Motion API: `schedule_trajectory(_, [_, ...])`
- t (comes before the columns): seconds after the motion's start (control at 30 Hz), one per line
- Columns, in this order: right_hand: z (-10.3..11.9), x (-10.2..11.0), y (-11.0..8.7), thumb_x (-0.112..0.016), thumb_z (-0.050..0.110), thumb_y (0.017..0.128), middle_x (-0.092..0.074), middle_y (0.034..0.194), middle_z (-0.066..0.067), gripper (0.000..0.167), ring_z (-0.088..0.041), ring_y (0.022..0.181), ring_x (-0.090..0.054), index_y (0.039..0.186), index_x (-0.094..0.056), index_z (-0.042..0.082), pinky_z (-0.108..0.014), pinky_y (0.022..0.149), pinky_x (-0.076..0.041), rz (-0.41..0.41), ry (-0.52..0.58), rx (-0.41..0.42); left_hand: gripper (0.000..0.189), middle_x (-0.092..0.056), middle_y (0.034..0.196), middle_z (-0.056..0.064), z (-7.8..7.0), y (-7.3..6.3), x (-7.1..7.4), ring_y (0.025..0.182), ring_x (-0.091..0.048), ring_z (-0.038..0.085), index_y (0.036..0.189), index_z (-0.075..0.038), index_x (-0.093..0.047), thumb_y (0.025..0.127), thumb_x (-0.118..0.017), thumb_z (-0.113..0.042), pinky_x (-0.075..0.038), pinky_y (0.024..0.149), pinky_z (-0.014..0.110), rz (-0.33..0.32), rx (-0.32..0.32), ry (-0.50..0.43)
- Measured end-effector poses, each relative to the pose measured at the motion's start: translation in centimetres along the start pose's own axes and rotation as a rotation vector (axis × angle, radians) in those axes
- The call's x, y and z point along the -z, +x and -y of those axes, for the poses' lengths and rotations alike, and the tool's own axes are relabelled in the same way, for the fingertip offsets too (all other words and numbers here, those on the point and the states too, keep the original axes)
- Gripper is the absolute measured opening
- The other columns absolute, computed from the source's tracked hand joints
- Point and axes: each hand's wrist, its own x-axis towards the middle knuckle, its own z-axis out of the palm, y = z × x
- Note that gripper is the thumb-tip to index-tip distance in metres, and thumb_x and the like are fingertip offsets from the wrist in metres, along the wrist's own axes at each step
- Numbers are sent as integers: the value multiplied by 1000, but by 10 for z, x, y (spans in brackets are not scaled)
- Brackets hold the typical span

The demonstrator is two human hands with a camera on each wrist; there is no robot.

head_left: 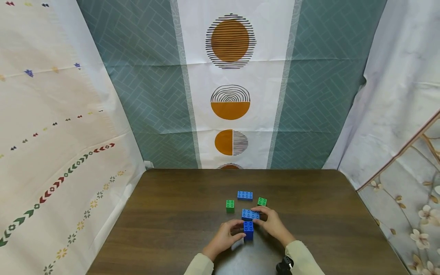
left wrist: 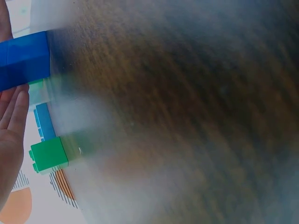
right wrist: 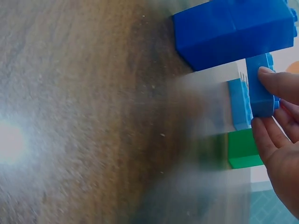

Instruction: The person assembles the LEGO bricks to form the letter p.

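Observation:
My right hand [head_left: 273, 225] pinches a lighter blue eight-stud toy brick [head_left: 250, 214] between thumb and fingers. In the right wrist view this lighter brick [right wrist: 259, 88] is raised off the table. Just nearer to me stands a dark blue stack [head_left: 248, 231] of two square bricks, its seam showing in the right wrist view. My left hand [head_left: 223, 237] holds the stack from the left, thumb at the near side and fingertips at the far side. The dark blue stack [left wrist: 25, 59] lies between thumb and fingers in the left wrist view.
Beyond the hands, another blue brick [head_left: 245, 195] lies on the brown table [head_left: 172, 214]. A green brick [head_left: 230, 206] sits to its left and another green brick [head_left: 262, 201] to its right, partly behind my right hand. Patterned cloths hang behind and at both sides.

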Motion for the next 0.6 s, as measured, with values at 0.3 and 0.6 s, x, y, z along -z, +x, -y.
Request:
schedule_trajectory(0.3, [12, 19, -1, -72, 3, 85, -62, 116, -14, 31, -37, 111, -58, 116, -66, 3, -48, 93, -50, 72, 58, 42, 30, -66, 113, 12, -1, 0, -1, 103, -66, 27, 116, -3, -64, 88, -71, -8, -54, 88, 32, -4, 11, -14])
schedule_trajectory(0.6, [17, 36, -7, -73, 11, 86, -63, 117, -11, 35, -34, 112, -58, 119, -65, 3, -47, 93, -50, 95, 46, 63, 29, -67, 112, 12, 2, 0, -1, 102, -66, 28, 115, -1, -65, 87, -71, -10, -54, 87, 28, -8, -10, 0])
